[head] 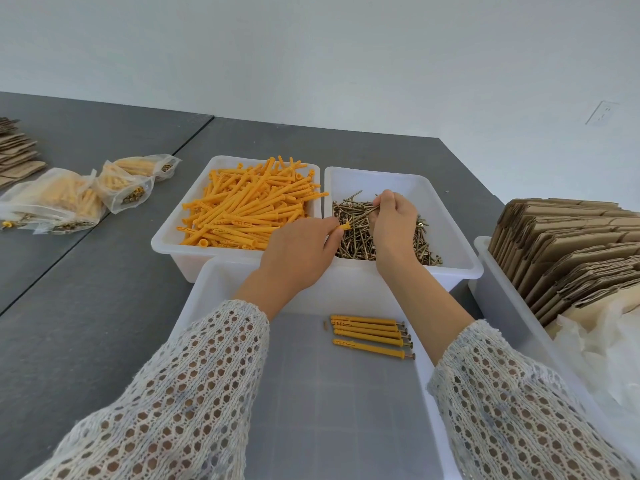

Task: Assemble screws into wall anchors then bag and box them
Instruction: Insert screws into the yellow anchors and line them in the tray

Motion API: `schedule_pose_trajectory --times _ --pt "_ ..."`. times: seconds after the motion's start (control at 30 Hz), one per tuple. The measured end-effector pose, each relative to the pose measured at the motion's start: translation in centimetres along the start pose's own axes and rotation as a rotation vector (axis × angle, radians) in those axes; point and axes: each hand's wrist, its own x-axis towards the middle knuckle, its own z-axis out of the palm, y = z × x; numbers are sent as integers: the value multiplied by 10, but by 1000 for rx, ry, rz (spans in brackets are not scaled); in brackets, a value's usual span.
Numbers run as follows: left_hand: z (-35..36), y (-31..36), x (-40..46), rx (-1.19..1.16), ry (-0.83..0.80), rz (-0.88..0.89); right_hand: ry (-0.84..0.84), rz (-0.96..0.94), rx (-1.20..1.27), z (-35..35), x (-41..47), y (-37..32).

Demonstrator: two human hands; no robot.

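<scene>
An orange anchor (344, 226) is gripped in the left hand (298, 251), over the screw bin (446, 216). A screw (363, 212) is pinched by the right hand (393, 216), just above the pile in that bin.

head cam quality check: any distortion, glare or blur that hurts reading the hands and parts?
Head view: wide-angle bending curves the table edge and stretches the sleeves; light is soft and even, no harsh glare; the left hand, right hand and finished anchors read sharp; single screws in the screw bin blend together.
</scene>
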Motion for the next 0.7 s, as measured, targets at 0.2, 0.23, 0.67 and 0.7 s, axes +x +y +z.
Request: schedule_pose_trajectory --times 0.2,0.23,0.67,0.7 --pt "1 -2 0 -40 14 -17 -167 28 40 -9 2 -8" --pt "1 -2 0 -53 20 -27 -219 21 5 -10 3 -8" --pt "-25 14 8 -545 15 -35 -260 255 103 -12 10 -5" --pt "-30 18 8 -610 -16 -22 -236 309 152 -13 12 -5"
